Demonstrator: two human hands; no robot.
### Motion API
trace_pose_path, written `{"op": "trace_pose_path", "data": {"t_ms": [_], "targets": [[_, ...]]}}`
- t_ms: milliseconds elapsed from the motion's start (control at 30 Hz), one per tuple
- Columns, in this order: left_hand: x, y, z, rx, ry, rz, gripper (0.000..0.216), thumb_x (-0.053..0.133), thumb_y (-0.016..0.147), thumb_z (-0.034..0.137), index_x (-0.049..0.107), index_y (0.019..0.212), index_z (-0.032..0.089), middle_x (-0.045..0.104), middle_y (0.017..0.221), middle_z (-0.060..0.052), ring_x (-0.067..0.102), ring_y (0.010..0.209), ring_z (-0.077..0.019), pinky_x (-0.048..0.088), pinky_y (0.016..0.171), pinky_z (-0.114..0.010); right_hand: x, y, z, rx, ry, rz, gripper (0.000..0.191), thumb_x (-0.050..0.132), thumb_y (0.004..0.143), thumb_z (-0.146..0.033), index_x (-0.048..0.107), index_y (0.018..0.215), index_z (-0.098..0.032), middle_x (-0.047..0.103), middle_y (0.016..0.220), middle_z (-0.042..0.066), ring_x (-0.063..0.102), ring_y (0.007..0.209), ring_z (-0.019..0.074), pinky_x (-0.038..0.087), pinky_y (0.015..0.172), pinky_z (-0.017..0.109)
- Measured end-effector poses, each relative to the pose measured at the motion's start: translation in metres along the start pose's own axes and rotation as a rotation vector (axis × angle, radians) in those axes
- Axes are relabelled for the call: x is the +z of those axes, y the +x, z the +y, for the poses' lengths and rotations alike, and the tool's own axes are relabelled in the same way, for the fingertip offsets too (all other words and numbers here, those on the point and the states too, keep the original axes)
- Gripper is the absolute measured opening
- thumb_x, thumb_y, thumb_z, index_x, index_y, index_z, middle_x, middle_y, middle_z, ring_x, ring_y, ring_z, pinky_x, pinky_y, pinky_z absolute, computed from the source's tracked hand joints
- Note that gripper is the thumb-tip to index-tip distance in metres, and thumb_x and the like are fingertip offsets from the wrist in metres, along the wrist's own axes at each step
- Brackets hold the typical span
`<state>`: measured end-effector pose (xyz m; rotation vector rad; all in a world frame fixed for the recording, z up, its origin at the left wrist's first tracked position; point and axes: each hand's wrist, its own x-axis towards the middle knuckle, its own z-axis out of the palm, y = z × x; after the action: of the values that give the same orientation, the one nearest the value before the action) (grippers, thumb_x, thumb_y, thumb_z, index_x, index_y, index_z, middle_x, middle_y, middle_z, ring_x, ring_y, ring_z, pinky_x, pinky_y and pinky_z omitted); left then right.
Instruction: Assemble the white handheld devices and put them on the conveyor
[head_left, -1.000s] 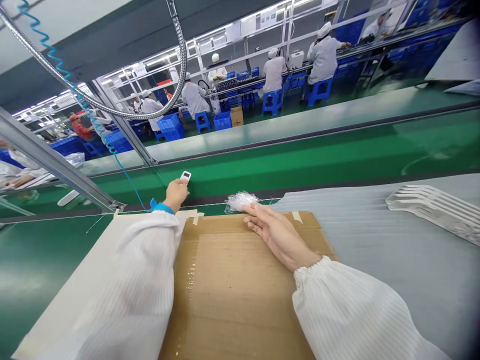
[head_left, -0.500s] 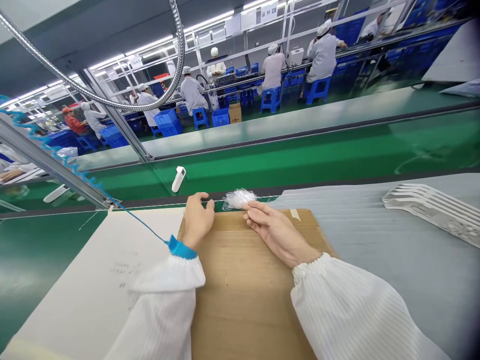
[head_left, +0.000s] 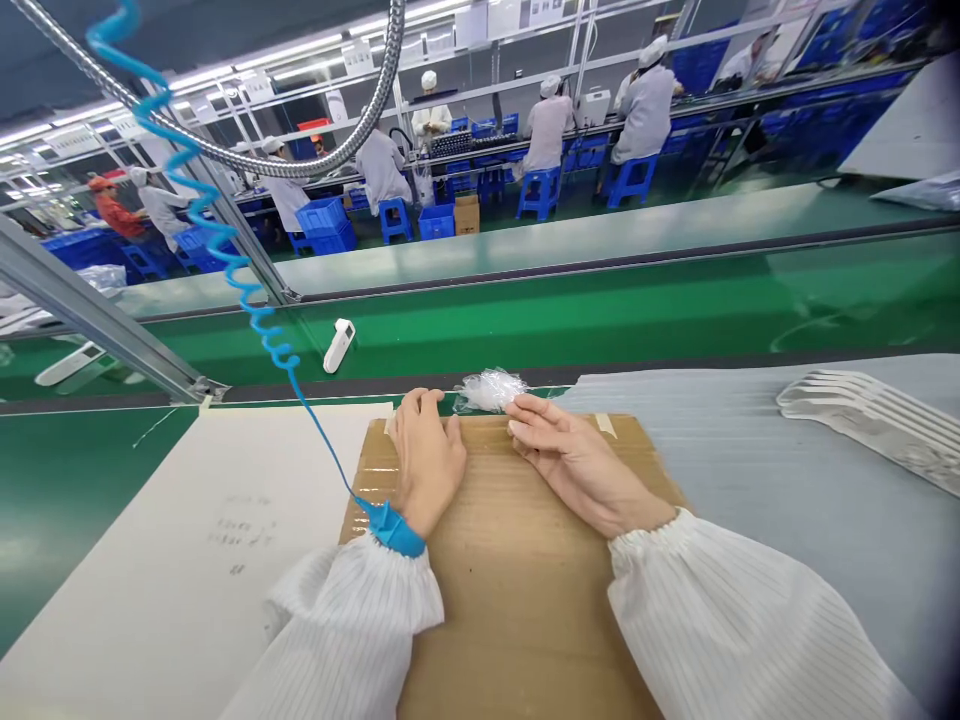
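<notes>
My left hand (head_left: 425, 452) lies flat on the far edge of a brown cardboard sheet (head_left: 510, 580), fingers stretched out, holding nothing. A blue wrist strap (head_left: 396, 528) with a coiled blue cord (head_left: 225, 250) sits on that wrist. My right hand (head_left: 574, 455) rests on the same cardboard, its fingertips touching a small heap of clear plastic bags (head_left: 491, 388) at the board's far edge. A small white remote-like device (head_left: 338, 346) lies on the green conveyor belt (head_left: 600, 320) beyond my left hand.
A white sheet (head_left: 187, 540) lies left of the cardboard, grey ribbed foam (head_left: 787, 480) to its right. White plastic parts (head_left: 877, 420) are stacked at far right. A metal frame post (head_left: 105, 320) and a flexible hose (head_left: 300, 160) cross the upper left. Workers in white sit at distant benches.
My left hand let go of the white device on the belt and drew back onto the cardboard. The device has drifted left along the belt. My right hand stayed by the bags.
</notes>
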<state>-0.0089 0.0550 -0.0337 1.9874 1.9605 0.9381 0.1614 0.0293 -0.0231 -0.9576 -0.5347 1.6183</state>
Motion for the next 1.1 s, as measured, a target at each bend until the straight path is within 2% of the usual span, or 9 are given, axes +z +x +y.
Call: {"op": "trace_pose_path", "data": {"t_ms": [67, 300, 700, 1100], "targets": [[-0.0011, 0.0006, 0.0001, -0.02, -0.008, 0.002, 0.03, 0.058, 0.091, 0.013, 0.057, 0.121, 0.016, 0.058, 0.132, -0.015, 0.053, 0.13, -0.0305, 0.037, 0.111, -0.052, 0.0009, -0.0005, -0.0004, -0.001, 0.0, -0.001, 0.036, 0.094, 0.061, -0.017, 0.077, 0.092, -0.024, 0.071, 0.105, 0.0, 0.063, 0.091, 0.0102, 0.054, 0.078, 0.017], [-0.004, 0.0015, 0.0017, -0.052, -0.016, -0.007, 0.029, 0.058, 0.091, 0.013, 0.057, 0.12, 0.017, 0.057, 0.133, -0.014, 0.053, 0.13, -0.0299, 0.037, 0.109, -0.051, 0.0009, 0.0001, -0.0009, 0.002, 0.018, 0.008, 0.044, 0.092, 0.053, -0.007, 0.076, 0.09, -0.023, 0.07, 0.108, 0.001, 0.065, 0.101, 0.0124, 0.054, 0.091, 0.019], [-0.0044, 0.0008, 0.0012, -0.061, -0.021, -0.017, 0.029, 0.059, 0.091, 0.013, 0.057, 0.12, 0.017, 0.058, 0.132, -0.014, 0.053, 0.129, -0.0298, 0.037, 0.11, -0.051, 0.0026, 0.0001, -0.0015, 0.006, -0.005, 0.026, 0.036, 0.09, 0.059, -0.008, 0.076, 0.088, -0.025, 0.071, 0.108, 0.001, 0.063, 0.107, 0.0141, 0.052, 0.101, 0.022], [-0.0039, 0.0013, 0.0009, -0.056, -0.044, -0.019, 0.027, 0.058, 0.091, 0.012, 0.057, 0.118, 0.017, 0.057, 0.132, -0.013, 0.053, 0.129, -0.0288, 0.036, 0.11, -0.05, 0.0041, -0.0033, -0.0035, 0.015, -0.01, 0.032, 0.033, 0.089, 0.064, -0.008, 0.076, 0.09, -0.023, 0.071, 0.107, 0.001, 0.064, 0.106, 0.0129, 0.054, 0.094, 0.018]]}}
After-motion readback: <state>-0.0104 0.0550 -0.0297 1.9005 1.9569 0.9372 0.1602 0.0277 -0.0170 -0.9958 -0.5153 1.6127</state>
